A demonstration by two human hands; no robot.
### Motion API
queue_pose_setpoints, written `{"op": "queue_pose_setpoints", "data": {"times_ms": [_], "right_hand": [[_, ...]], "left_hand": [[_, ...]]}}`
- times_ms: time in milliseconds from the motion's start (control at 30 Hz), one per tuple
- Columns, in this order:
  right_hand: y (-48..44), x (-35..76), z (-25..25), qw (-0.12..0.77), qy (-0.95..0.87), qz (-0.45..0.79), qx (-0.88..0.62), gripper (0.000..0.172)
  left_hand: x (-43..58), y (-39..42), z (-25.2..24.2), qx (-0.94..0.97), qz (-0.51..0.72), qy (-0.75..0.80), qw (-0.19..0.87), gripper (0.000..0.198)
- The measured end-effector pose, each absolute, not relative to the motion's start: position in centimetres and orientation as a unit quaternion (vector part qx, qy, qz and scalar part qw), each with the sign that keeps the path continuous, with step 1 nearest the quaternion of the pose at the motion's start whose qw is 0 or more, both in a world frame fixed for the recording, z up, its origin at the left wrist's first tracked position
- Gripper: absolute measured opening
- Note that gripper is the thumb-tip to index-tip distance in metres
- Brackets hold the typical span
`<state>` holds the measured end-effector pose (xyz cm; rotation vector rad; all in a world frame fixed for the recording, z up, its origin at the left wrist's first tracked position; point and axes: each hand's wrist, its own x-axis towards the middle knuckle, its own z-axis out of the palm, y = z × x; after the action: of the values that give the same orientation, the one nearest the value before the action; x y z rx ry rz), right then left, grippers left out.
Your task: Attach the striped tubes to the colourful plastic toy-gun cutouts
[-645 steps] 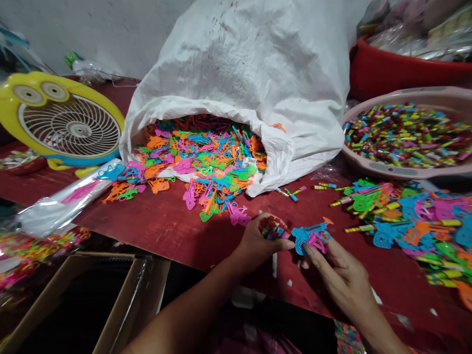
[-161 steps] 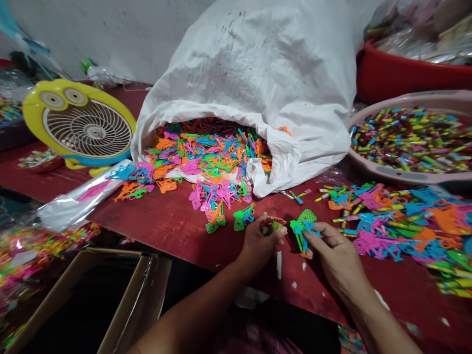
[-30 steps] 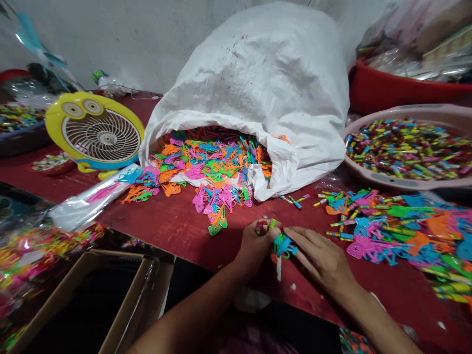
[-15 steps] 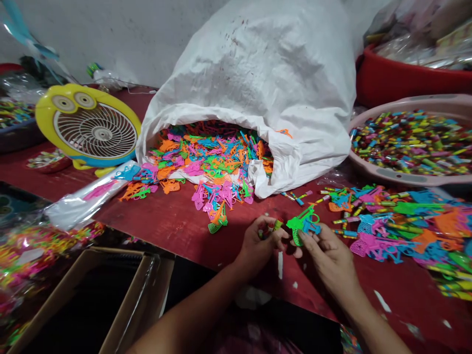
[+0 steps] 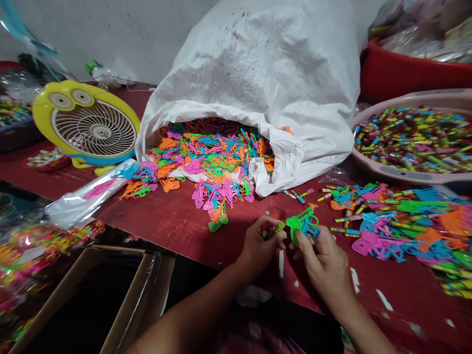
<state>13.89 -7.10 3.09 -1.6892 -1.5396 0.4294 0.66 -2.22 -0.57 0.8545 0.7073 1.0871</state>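
Note:
My left hand is closed around small coloured tubes; a yellow end of one sticks out between thumb and fingers. How many it holds I cannot tell. Facing it, my right hand pinches a flat green plastic toy gun with a mesh grip. A blue plastic piece is held behind the green one. The yellow end lies close to the green gun's left edge; whether they touch is unclear. Beyond my hands, a white sack lies with its mouth open, spilling similar plastic pieces onto the red table.
On the right lies a pile of plastic pieces with tubes attached. Behind it stands a pink basin of tubes, near a red tub. A yellow fan and clear bags are at left; a cardboard box sits below the edge.
My right hand has moved slightly left with the green toy gun, its fingers now more curled. The gap to the yellow tube end in my left hand has narrowed.

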Motion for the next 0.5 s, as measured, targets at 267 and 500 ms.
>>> {"op": "queue_pose_setpoints", "data": {"times_ms": [267,500], "right_hand": [[-6.6,13.6,3.1,0.417,-0.589,0.212,-0.658,0.021],[-5.7,17.9,3.7,0.480,-0.470,0.311,-0.672,0.028]], "left_hand": [[0.9,-2.9,-0.9,0.481,0.491,0.328,0.648,0.021],[0.8,-2.4,-0.6,0.428,0.505,0.387,0.642,0.022]]}}
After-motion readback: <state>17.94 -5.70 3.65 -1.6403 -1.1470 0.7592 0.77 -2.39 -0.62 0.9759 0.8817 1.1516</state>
